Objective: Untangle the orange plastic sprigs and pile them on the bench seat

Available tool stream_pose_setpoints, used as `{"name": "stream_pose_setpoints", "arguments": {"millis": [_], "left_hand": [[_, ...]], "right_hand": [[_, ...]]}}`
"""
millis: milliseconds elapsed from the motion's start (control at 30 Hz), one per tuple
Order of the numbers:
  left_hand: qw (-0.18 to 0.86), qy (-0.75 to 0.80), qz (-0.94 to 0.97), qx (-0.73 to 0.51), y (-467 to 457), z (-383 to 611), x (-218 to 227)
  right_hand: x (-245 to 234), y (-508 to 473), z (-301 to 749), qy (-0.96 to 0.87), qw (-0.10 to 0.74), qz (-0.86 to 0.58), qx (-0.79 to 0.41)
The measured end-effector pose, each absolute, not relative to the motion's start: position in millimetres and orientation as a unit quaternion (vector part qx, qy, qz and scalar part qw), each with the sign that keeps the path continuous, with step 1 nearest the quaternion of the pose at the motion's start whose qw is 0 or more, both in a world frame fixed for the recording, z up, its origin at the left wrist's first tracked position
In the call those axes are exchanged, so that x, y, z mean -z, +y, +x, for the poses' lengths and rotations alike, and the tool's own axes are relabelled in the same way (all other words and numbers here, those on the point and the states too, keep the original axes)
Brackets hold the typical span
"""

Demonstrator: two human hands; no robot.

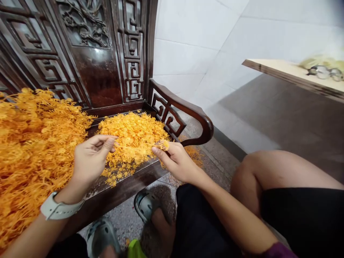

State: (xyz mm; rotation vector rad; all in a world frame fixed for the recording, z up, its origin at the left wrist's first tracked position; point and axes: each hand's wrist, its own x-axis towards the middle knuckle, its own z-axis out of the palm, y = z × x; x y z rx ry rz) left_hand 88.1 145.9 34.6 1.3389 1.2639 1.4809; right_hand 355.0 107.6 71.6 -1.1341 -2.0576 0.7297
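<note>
The person's two hands meet near the centre of the frame over a dark wooden bench, the worktop (146, 179), with an orange strand (131, 146) stretched between them. The left hand (90, 159), left of centre, pinches the strand's near end between thumb and fingertips; the right hand (178, 163), just right of centre, grips its other end, where a small yellow-orange tuft (164, 144) shows by the forefinger. Directly behind the strand, in the middle of the frame, a low heap of loose orange pieces (134, 127) lies on the worktop, some of them scattered towards its front edge. A much larger pile of orange stems (34, 143) fills the left side of the frame. The carved backrest (98, 77) rises in the upper left, and a curved armrest (199, 123) stands right of the heap. More orange bits (195, 154) lie on the floor beyond the right hand. At upper right, eyeglasses (322, 72) rest on a wooden board (279, 68). A pale watch (61, 210) circles the left wrist at lower left.
</note>
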Motion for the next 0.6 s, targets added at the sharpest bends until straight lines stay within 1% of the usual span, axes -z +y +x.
{"name": "stream_pose_setpoints", "arguments": {"millis": [100,200,300,400,500,600], "left_hand": [[0.445,0.491,0.434,-0.611,146.6,84.0,-32.1],[0.465,0.478,0.375,-0.643,146.1,83.5,-35.1],[0.495,0.427,0.363,-0.664,138.2,81.6,-42.5],[0.526,0.408,0.378,-0.644,120.3,80.0,-51.7],[0.510,0.455,0.406,-0.607,102.7,81.0,-58.1],[0.449,0.478,0.467,-0.594,93.7,83.1,-60.0]], "right_hand": [[-70.3,106.9,351.1,-0.789,0.342,-0.431,-0.274],[-70.9,105.0,346.3,-0.782,0.357,-0.431,-0.275],[-73.1,107.2,345.0,-0.758,0.377,-0.432,-0.312],[-76.7,117.3,347.4,-0.718,0.420,-0.431,-0.350],[-79.4,132.9,350.5,-0.681,0.468,-0.441,-0.351],[-78.4,147.8,352.2,-0.660,0.491,-0.448,-0.351]]}}
